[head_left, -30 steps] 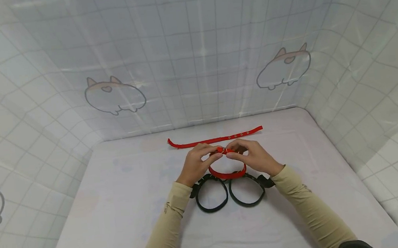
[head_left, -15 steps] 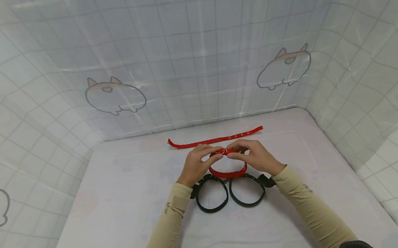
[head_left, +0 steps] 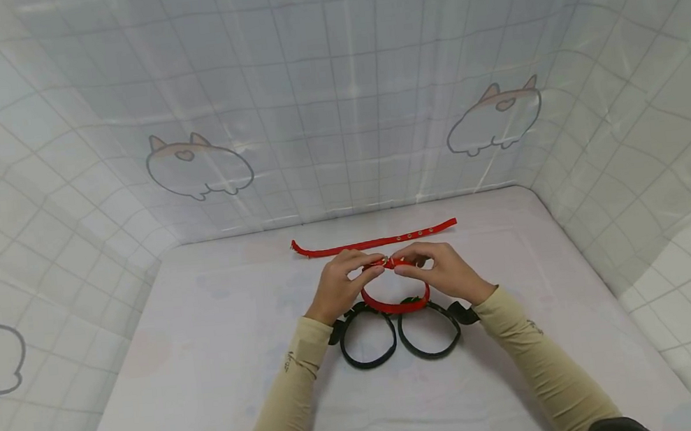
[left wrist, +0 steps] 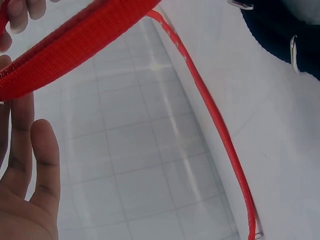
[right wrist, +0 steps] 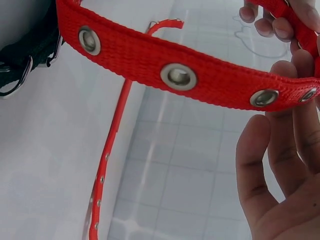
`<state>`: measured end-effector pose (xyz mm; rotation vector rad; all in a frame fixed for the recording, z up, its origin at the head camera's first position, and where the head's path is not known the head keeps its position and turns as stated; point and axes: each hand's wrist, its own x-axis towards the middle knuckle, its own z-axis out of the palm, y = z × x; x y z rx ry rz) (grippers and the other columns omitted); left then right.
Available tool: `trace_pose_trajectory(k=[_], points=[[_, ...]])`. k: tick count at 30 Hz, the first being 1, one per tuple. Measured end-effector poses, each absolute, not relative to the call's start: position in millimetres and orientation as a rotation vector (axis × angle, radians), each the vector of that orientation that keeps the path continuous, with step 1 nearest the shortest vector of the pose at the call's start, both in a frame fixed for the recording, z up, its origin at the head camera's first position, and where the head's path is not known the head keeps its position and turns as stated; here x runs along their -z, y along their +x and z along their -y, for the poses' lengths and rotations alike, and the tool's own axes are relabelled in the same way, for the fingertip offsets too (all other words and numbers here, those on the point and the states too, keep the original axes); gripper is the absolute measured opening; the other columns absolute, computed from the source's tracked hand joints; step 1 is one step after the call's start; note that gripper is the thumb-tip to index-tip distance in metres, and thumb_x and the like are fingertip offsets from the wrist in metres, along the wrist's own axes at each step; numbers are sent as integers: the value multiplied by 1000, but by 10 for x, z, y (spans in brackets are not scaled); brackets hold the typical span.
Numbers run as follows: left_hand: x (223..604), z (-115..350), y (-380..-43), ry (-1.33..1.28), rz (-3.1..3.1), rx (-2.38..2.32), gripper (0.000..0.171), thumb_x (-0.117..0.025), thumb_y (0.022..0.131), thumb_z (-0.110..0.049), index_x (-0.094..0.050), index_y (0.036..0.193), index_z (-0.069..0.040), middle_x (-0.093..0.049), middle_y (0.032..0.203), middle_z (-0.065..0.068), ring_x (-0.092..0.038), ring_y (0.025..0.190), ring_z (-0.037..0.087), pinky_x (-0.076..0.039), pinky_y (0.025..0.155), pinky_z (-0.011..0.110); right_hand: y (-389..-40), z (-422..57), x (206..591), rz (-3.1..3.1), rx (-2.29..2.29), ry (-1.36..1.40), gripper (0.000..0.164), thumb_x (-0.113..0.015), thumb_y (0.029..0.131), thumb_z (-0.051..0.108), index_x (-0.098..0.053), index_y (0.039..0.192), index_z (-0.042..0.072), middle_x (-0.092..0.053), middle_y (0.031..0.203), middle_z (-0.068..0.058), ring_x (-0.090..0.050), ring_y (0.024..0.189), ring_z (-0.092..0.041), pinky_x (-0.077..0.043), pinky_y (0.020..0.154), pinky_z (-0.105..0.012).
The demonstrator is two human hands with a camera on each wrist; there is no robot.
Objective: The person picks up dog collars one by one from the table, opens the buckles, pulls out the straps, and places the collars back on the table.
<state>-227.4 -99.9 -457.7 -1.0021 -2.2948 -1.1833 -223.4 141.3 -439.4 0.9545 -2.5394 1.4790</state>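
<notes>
Both hands hold a red webbing collar (head_left: 396,306) that is bent into a loop above the table. My left hand (head_left: 341,284) pinches it near the buckle at the top of the loop. Just to the right of the buckle, my right hand (head_left: 444,272) pinches the strap between thumb and fingers. Metal eyelets run along the red band (right wrist: 130,55) in the right wrist view; in the left wrist view the webbing (left wrist: 75,47) shows its ribbed weave. The buckle itself is partly covered by fingertips.
A second red collar (head_left: 349,248) lies stretched out beyond the hands, eyelets toward its right end. Two looped black collars (head_left: 370,365) lie side by side nearer the body, partly behind the red loop. Patterned sheeting (head_left: 334,104) walls the white table (head_left: 222,369) at the back and sides.
The red loop shifts slightly between the hands, its lower edge dropping a little toward the black collars. Both hands stay almost in place; the other collars do not move.
</notes>
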Motion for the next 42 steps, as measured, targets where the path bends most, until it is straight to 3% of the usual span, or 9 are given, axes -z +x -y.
trace_pose_trajectory(k=[9,15,21,29,32,38,42], points=[[4555,1005,-2277,-1024,2274,1187,36,-73,81,-17,-67,116,-21,-63,102,-11,-53,93,6,-50,74,33,-2255,-1444,4402,2534,-1444,1015,26,-64,88,32,-63,114,34,-65,98,17,-59,82,-6,-49,74,-27],[4554,1031,-2262,-1023,2277,1198,32,-69,85,-26,-67,116,-21,-63,103,-12,-53,95,5,-48,77,24,-2248,-1466,4386,2532,-1421,1049,28,-64,89,33,-63,116,33,-64,97,17,-58,81,-6,-49,72,-27],[4536,1049,-2246,-1013,2278,1204,34,-72,83,-21,-68,116,-16,-64,103,-11,-53,95,7,-49,78,29,-2238,-1470,4364,2536,-1417,1036,28,-63,89,34,-63,116,30,-64,98,16,-58,83,-6,-49,73,-31],[4494,1152,-2244,-942,2312,1033,34,-66,86,-39,-66,117,-26,-64,103,-12,-53,97,5,-48,78,26,-2230,-1528,4342,2438,-1457,937,29,-69,85,31,-64,114,28,-64,103,13,-57,89,-8,-48,77,-34],[4493,1202,-2266,-904,2310,1004,35,-66,85,-41,-67,117,-26,-66,102,-11,-55,97,5,-47,83,28,-2242,-1552,4325,2373,-1457,927,29,-71,84,23,-65,112,24,-64,102,10,-57,91,-10,-47,79,-36],[4491,1296,-2303,-869,2320,952,37,-69,84,-37,-66,118,-24,-67,103,-12,-55,93,6,-48,77,27,-2191,-1578,4161,2259,-1451,932,32,-72,80,3,-66,111,5,-65,98,-4,-56,89,-18,-46,77,-47],[4475,1357,-2329,-860,2325,927,38,-68,84,-36,-64,120,-26,-67,102,-13,-55,92,6,-48,77,28,-2186,-1614,4114,2255,-1423,898,33,-73,78,0,-66,110,3,-65,95,-8,-56,90,-20,-45,77,-48]])
